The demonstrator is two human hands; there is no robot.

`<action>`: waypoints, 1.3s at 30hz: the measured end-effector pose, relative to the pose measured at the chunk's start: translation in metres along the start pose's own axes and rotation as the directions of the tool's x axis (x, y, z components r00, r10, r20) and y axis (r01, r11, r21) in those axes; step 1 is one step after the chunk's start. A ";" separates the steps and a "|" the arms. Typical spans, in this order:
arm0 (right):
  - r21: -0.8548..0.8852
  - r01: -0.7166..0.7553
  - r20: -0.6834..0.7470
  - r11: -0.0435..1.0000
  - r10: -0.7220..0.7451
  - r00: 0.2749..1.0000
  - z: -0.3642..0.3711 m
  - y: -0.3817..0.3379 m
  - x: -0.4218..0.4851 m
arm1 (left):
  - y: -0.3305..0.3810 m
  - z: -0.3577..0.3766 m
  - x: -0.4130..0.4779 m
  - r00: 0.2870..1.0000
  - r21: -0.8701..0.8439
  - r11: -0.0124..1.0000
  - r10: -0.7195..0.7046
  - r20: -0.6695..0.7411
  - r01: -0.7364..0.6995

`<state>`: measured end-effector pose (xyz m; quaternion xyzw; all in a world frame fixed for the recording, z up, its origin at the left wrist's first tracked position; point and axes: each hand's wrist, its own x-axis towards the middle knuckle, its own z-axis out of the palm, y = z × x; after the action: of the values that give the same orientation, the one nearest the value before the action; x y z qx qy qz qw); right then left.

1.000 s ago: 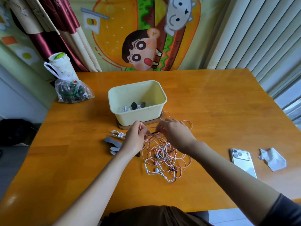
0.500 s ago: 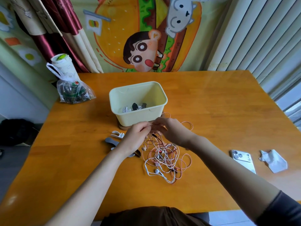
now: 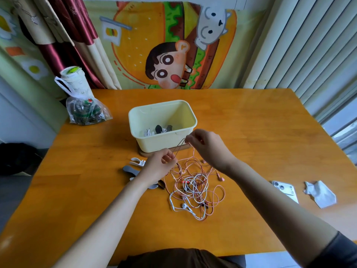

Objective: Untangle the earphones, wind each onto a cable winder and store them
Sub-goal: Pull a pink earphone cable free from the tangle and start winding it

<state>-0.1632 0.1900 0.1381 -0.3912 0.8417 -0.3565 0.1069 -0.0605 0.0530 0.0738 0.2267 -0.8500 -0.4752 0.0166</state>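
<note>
The left hand (image 3: 161,165) pinches a thin reddish cord (image 3: 179,148) with curled fingers just in front of the cream box (image 3: 160,143). The right hand (image 3: 207,147) pinches the same cord a little higher, so a short stretch of it is taut between them. The rest of the earphones (image 3: 193,186) lies as one heap of pink, white and dark loops on the worktop (image 3: 96,190), just beside the hands, toward the person. I judge that the main danger is a pull that is too strong. The lifted cord runs down into the heap, so more tension could close a loose loop into a hard knot, or drag the heap and the pink earbud (image 3: 220,178) along. The raised cord also passes near the box rim and could catch there. The white cable winder (image 3: 137,161) and the grey one (image 3: 131,170) lie near the left wrist, where the arm could sweep them aside. As for writing, the plastic bag (image 3: 85,113) carries some print, but it is too blurred to read, and the phone (image 3: 284,190) shows no legible mark.
</note>
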 end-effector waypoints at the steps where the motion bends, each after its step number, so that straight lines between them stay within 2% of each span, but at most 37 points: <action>1: 0.011 -0.011 -0.022 1.000 0.011 1.000 -0.001 0.001 0.000 | 0.000 0.000 -0.001 1.000 -0.045 0.999 -0.004 0.026 0.006; 4: 0.067 -0.061 -0.114 0.996 0.068 0.991 -0.006 0.002 0.002 | -0.006 0.000 -0.004 0.995 -0.092 0.996 -0.007 0.097 0.016; 7: 0.152 -0.103 -0.187 0.983 0.131 0.974 -0.011 0.003 0.002 | -0.012 0.000 -0.006 0.995 -0.111 0.993 -0.026 0.097 0.037; 10: 0.181 -0.108 -0.172 0.978 0.139 0.975 -0.006 0.003 0.001 | -0.016 0.000 -0.006 0.995 -0.135 0.989 -0.052 0.081 0.063; 15: 0.180 -0.093 -0.173 0.979 0.125 0.977 0.000 0.006 0.000 | -0.016 0.001 -0.004 0.994 -0.153 0.983 -0.104 -0.025 0.099; 18: 0.143 -0.099 -0.135 0.985 0.118 0.984 0.003 0.010 -0.004 | -0.013 -0.001 -0.002 0.980 -0.097 0.984 -0.158 -0.122 0.147; 20: 0.140 -0.108 -0.115 0.984 0.125 0.985 0.005 0.011 -0.005 | -0.010 -0.003 -0.003 0.977 -0.140 0.982 -0.151 -0.149 0.131; 25: 0.127 -0.165 0.013 0.978 0.165 0.986 0.017 0.013 -0.011 | 0.008 -0.003 -0.007 0.989 -0.340 0.937 -0.118 -0.093 0.080; 32: 0.076 -0.180 0.135 0.981 0.169 0.976 0.029 0.015 -0.014 | 0.018 -0.001 -0.009 0.990 -0.380 0.922 -0.114 -0.082 0.075; 39: 0.054 -0.077 0.207 0.996 0.064 0.976 0.029 0.012 -0.018 | 0.021 -0.005 -0.009 0.994 -0.439 0.896 -0.101 -0.053 0.067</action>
<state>-0.1447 0.1934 0.1068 -0.3924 0.8281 -0.3359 0.2176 -0.0593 0.0620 0.0946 0.2711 -0.7103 -0.6449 0.0778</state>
